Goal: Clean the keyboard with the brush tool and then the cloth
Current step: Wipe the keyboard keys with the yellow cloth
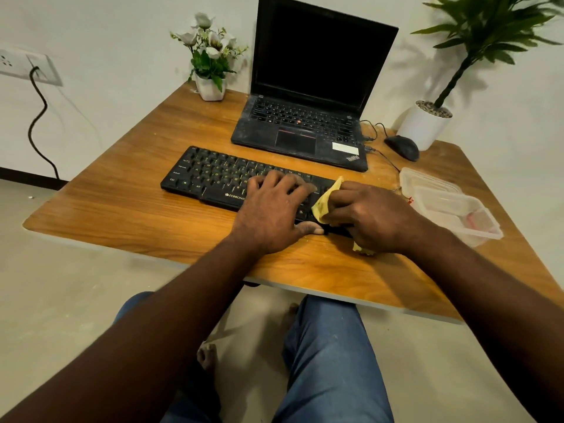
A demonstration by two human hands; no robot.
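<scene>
Two grips: left grip lies flat, open-fingered, steadying the keyboard; right grip clutches the cloth, seemingly wiping the right-end keys.

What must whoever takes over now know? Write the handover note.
Left hand: flat on the keyboard, steadying it.
Right hand: grips the cloth at the keyboard's right end.
The keyboard lies on the table in front of the laptop.
Brush: not in view. Brushing is probably done, since the cloth is in use.
Left: wipe the keys toward the left end, then put the cloth down.
</scene>
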